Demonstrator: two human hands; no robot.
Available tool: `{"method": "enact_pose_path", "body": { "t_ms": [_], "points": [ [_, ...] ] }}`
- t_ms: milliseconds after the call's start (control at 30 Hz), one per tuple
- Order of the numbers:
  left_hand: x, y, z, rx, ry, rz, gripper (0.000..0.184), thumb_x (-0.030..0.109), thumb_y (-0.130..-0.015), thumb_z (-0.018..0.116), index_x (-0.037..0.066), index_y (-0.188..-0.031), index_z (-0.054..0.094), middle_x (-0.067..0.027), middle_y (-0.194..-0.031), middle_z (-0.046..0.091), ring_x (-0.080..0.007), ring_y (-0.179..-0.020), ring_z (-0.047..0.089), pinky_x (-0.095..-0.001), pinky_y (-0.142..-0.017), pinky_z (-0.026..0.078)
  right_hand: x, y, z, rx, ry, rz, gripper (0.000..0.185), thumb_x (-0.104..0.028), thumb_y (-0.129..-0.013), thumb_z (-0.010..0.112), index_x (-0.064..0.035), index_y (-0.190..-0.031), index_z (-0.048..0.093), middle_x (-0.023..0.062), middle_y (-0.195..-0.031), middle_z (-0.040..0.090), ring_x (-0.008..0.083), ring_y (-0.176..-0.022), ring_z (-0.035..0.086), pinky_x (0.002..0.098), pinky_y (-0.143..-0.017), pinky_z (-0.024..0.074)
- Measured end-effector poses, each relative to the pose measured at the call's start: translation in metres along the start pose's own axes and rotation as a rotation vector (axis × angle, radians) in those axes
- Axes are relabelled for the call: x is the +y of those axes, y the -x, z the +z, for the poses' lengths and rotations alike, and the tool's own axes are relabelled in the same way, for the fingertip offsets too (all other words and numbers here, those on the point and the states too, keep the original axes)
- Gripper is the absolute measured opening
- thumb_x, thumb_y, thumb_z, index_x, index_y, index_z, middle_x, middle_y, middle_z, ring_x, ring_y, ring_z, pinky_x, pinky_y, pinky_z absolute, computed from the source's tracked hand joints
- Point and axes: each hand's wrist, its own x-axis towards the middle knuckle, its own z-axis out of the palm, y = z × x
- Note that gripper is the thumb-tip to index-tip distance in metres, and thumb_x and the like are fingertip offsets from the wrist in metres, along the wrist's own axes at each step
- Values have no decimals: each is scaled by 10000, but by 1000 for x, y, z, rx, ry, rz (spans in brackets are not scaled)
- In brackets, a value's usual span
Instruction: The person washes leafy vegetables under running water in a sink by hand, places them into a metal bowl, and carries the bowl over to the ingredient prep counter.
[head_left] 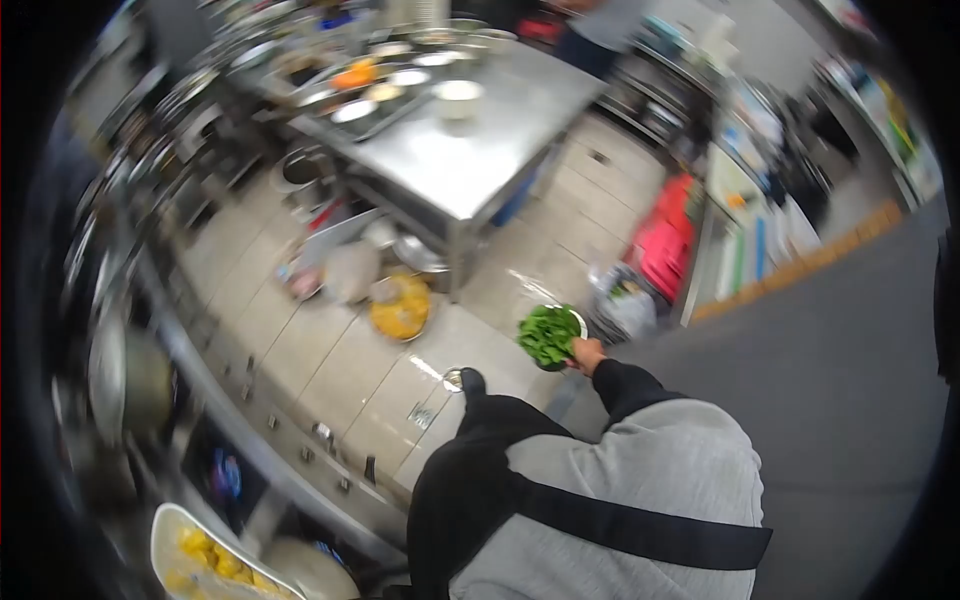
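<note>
My right hand (587,356) is closed on the near edge of a bowl (583,322) heaped with green leaves (548,335). The bowl is held out over the tiled floor, and its pale rim shows beside the leaves. Most of its body is hidden beneath them. My left hand is out of the picture.
A steel table (455,165) carries several bowls and a white tub (459,100). On the floor are a basin of yellow food (401,307), a plastic bag (622,300) and a red bundle (665,240). A stove edge (250,420) curves along the left.
</note>
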Motion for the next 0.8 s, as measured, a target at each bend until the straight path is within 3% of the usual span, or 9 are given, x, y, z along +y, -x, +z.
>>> {"method": "enact_pose_path", "body": {
  "t_ms": [100,233,467,533,567,667,700,767,800],
  "points": [
    [22,-63,142,-176,161,-66,469,272,-918,562,-65,-1234,480,-241,-1177,531,-296,-1082,542,-400,-907,495,-17,-23,-10,66,139,48,301,-190,-875,541,74,-1003,611,158,-789,655,223,-563,648,318,-469,539],
    [65,-109,296,-369,360,-219,484,271,-909,580,-67,-1242,485,-241,-1174,541,-308,-1085,544,-414,-919,485,-43,-26,-19,60,-55,63,300,-202,-888,535,76,-970,612,157,-782,652,221,-556,646,316,-473,533],
    [148,-164,507,-739,596,-465,511,269,-894,612,-71,-1256,493,-241,-1169,558,-327,-1089,547,-437,-941,468,-55,-42,-22,155,-347,126,262,-200,-881,553,47,-940,615,129,-770,641,207,-572,644,316,-487,541],
    [199,-153,563,-983,702,-466,546,294,-894,624,-70,-1279,490,-233,-1168,569,-340,-1093,549,-460,-962,447,-69,-38,-18,260,-435,128,252,-199,-873,573,39,-941,616,125,-772,643,212,-577,646,313,-489,544],
    [168,-184,617,-1046,735,-516,563,126,-872,552,42,-1400,375,-168,-1365,479,-312,-1205,518,-447,-966,473,-80,-32,-21,243,-461,115,248,-196,-870,575,40,-937,611,133,-782,642,212,-574,646,315,-484,542],
    [285,-122,717,-1264,827,-368,644,67,-856,519,98,-1449,270,-173,-1374,454,-331,-1222,508,-495,-970,483,-93,-40,-30,229,-513,106,260,-187,-864,574,53,-960,603,137,-825,640,229,-558,637,331,-484,541],
    [320,-101,745,-1398,802,-274,682,108,-812,560,74,-1430,274,-182,-1368,448,-344,-1198,524,-469,-925,509,-103,-35,-28,341,-528,114,262,-201,-868,580,30,-989,609,115,-855,638,223,-613,639,331,-538,553],
    [385,-60,800,-1640,904,-289,660,28,-796,534,84,-1410,296,-192,-1279,528,-332,-1085,609,-450,-877,553,-116,-29,-33,286,-559,-26,231,-218,-876,581,-53,-1030,631,45,-907,624,175,-805,622,318,-630,547],
    [407,-44,835,-1785,868,-440,670,-3,-808,506,91,-1431,278,-184,-1229,564,-310,-1037,634,-438,-846,568,-140,-16,-38,271,-511,-5,236,-226,-875,581,-55,-1029,635,40,-910,623,171,-796,623,313,-610,538]
  ]
}}
